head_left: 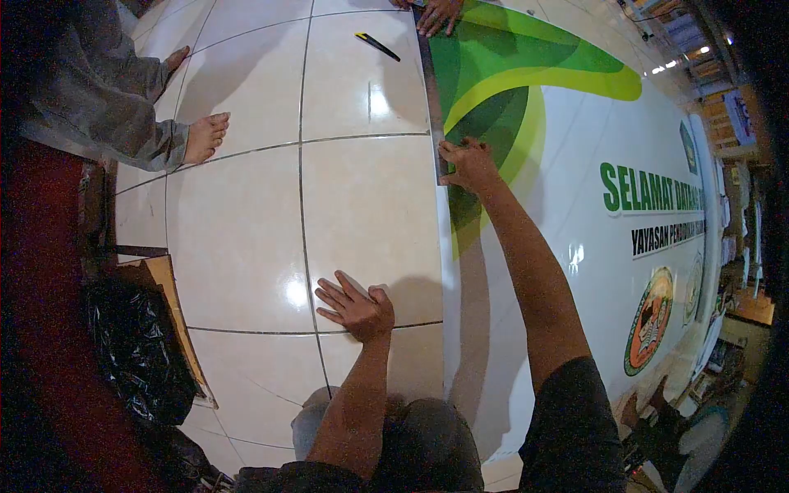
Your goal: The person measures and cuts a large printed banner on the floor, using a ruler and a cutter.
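Observation:
A large printed banner in white and green lies flat on the tiled floor. Along its left edge runs a long, thin, dark straightedge. My right hand presses on the near end of the straightedge, fingers bent over it. Lower left of that, my left hand rests on a floor tile with its fingers spread, holding nothing. Another person's hand lies on the far end of the straightedge. A yellow and black pen-shaped tool, perhaps a cutter knife, lies on the tiles to the left.
A person's bare foot stands on the tiles at the left. Below it are a black plastic bag and a cardboard piece. Someone else sits at the lower right, partly visible. Shelves with goods line the far right.

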Available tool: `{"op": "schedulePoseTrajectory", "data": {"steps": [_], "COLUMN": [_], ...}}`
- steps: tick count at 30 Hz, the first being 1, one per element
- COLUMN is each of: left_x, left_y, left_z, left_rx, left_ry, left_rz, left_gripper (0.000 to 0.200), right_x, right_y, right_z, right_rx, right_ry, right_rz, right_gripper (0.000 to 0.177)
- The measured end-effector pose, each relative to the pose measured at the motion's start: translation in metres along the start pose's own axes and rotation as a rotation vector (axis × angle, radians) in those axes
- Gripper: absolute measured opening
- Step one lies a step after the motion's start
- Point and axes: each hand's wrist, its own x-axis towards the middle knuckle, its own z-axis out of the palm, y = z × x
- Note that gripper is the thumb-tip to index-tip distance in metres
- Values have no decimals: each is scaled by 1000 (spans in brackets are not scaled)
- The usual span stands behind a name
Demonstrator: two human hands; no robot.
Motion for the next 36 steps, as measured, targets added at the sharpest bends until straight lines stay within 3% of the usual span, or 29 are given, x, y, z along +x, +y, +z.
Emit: {"op": "schedulePoseTrajectory", "data": {"steps": [9, 27, 36], "left_x": [-1, -1, -2], "left_y": [-1, 0, -2], "left_z": [1, 2, 3], "left_rx": [15, -2, 40], "left_ry": [-58, 45, -45], "left_rz": [-20, 17, -9], "left_gripper": [79, 79, 76], "right_x": [-3, -2, -3], "right_y": [2, -2, -3], "right_z": [-1, -4, -6], "right_rx": [50, -3, -24], "right_ry": [42, -26, -40], "right_rz": [-50, 22, 19], "right_gripper": [79, 86, 84]}}
